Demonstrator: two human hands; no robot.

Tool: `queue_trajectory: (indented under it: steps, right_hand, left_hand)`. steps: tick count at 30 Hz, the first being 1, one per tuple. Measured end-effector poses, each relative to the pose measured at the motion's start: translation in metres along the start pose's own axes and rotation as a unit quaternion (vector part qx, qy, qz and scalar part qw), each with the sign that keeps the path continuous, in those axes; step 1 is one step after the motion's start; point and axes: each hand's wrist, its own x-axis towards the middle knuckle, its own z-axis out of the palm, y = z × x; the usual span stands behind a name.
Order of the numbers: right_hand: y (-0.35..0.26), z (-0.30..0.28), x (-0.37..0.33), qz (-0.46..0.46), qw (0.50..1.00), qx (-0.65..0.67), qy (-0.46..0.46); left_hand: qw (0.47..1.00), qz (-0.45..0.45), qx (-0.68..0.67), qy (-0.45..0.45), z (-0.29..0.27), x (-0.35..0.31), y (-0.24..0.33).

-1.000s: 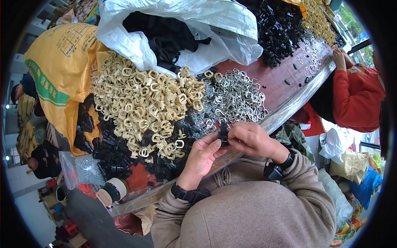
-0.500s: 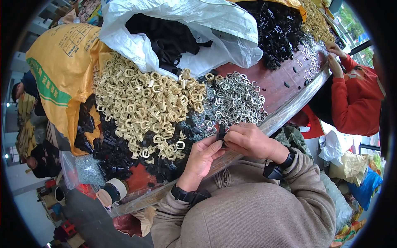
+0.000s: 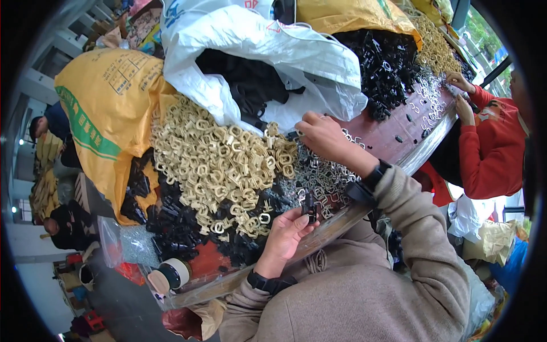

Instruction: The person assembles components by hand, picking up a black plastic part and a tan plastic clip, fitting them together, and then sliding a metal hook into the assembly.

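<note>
My left hand point(image 3: 286, 237) grips a small black plastic clip point(image 3: 309, 208) between thumb and fingers, above the wooden table edge. Farther off, my right hand point(image 3: 326, 137) reaches over the heap of bent silver metal hooks point(image 3: 325, 174). Its fingers are curled together near a small black piece point(image 3: 293, 136) by the white sack; what they pinch, if anything, is hidden. Left of the hooks lies a large heap of beige plastic buckles point(image 3: 219, 165). Black plastic parts point(image 3: 176, 228) spread below that heap.
A white sack point(image 3: 336, 68) holding black pieces stands behind the heaps, with a yellow sack point(image 3: 108, 85) to its left. A tape roll point(image 3: 174, 273) sits near the front left edge. At right, a person in red point(image 3: 490, 137) handles silver hooks.
My right hand has left the black clip and moved up and away, to the far side of the metal hooks. My left hand keeps the clip, slightly lower in view. The view has shifted.
</note>
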Motion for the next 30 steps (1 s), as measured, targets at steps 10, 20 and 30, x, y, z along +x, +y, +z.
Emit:
queue_trajectory:
  steps: [10, 20, 30]
  right_hand:
    - [-0.011, -0.022, -0.016, 0.082, 0.979, 0.182, -0.043]
    - [-0.002, 0.003, -0.009, -0.018, 0.998, -0.066, -0.005]
    - [-0.010, -0.015, -0.036, 0.194, 0.843, 0.499, -0.048]
  left_hand:
    - [0.998, 0.046, -0.028, 0.037, -0.004, -0.001, 0.002]
    - [0.997, 0.050, -0.036, 0.052, 0.006, -0.001, 0.002]
    - [0.994, 0.065, -0.049, 0.068, 0.003, 0.005, 0.000]
